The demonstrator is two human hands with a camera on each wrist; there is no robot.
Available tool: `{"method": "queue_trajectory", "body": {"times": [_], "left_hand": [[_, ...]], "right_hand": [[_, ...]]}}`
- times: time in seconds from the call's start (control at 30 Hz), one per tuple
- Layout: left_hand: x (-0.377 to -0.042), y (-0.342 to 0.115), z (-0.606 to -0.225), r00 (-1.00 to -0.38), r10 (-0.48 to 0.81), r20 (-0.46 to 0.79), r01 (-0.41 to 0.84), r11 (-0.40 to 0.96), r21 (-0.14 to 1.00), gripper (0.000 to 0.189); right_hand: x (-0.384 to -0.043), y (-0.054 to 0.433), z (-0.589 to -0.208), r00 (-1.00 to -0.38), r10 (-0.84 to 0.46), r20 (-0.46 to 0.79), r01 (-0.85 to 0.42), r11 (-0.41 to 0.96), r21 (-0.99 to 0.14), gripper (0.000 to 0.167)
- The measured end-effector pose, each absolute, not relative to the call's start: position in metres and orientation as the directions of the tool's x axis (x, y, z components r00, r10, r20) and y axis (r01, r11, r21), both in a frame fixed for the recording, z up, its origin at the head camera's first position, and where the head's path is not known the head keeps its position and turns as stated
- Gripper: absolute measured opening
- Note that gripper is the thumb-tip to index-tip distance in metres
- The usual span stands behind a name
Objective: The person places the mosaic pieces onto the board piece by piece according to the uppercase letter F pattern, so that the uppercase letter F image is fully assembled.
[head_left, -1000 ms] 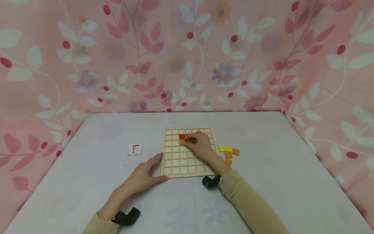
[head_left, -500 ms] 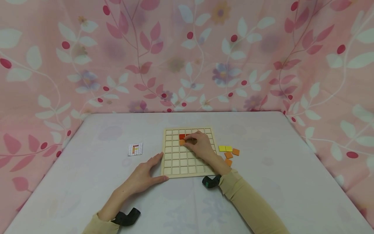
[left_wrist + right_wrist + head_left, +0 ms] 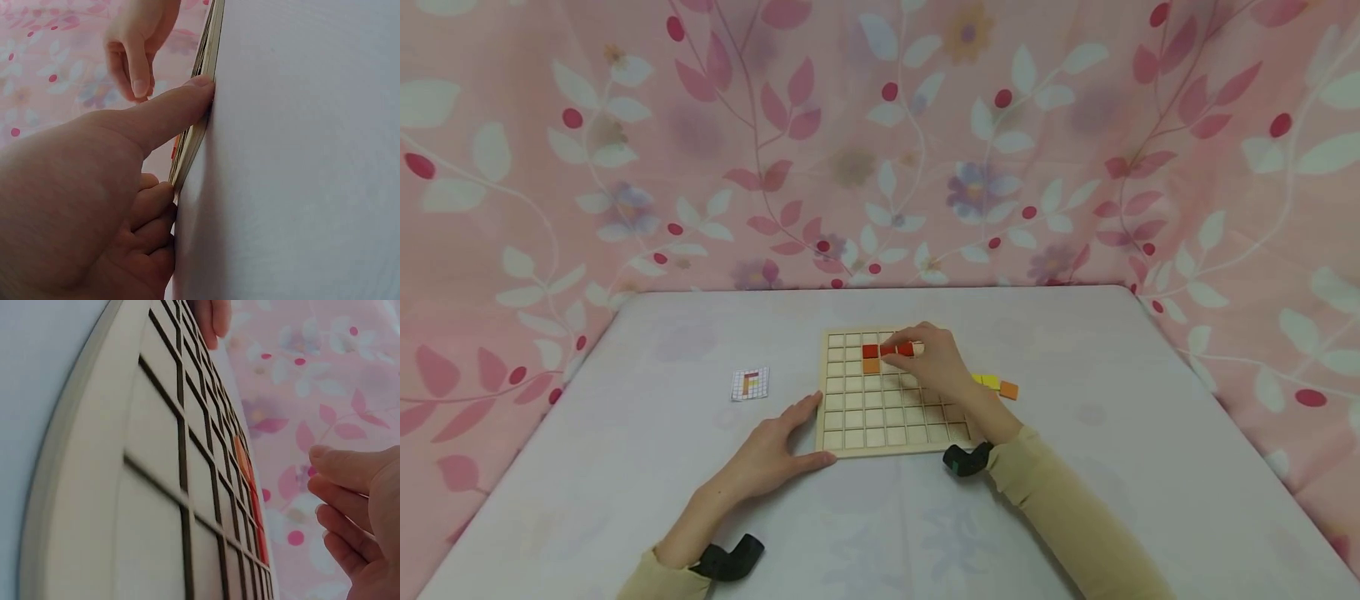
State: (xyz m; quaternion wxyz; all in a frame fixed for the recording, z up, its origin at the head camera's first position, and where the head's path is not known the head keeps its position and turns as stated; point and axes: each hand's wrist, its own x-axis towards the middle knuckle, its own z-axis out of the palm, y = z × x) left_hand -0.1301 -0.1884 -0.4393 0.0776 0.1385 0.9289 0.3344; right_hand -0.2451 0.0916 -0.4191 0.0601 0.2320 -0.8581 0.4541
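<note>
My left hand (image 3: 763, 458) rests at the near left corner of the wooden grid board (image 3: 854, 414), thumb on the front edge and fingers along the left side. In the left wrist view the thumb lies on the board's rim. Above the board hovers my right hand (image 3: 936, 362), its fingers loosely bent; the right wrist view shows the fingers (image 3: 350, 500) apart from the board, nothing between them. Red square tiles (image 3: 870, 352) lie in a row in the cells, partly covered by the right fingertips. An orange tile (image 3: 871, 366) sits below the leftmost red one.
Right of the board lie yellow tiles (image 3: 990, 382) and a loose orange tile (image 3: 1009, 390), partly hidden by the right forearm. A small printed pattern card (image 3: 750, 383) is on the white tablecloth to the left. A floral curtain (image 3: 880, 150) stands behind the table.
My right hand has lifted and shifted to the right, uncovering more of the red tiles and covering some loose tiles. The left hand stays at the board's corner.
</note>
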Motion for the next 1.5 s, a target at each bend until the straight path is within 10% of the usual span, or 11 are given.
{"method": "queue_trajectory", "body": {"times": [0.83,1.5], "left_hand": [[-0.13,-0.188,-0.437,-0.948,0.315,-0.051,0.208,0.732,0.648,0.096],[-0.131,-0.19,-0.437,-0.944,0.327,-0.056,0.21,0.72,0.662,0.097]], "right_hand": [[-0.217,0.259,-0.414,-0.936,-0.231,0.266,-0.352,0.655,-0.668,0.033],[-0.223,0.283,-0.432,-0.963,-0.264,0.047,-0.222,0.683,-0.696,0.038]]}}
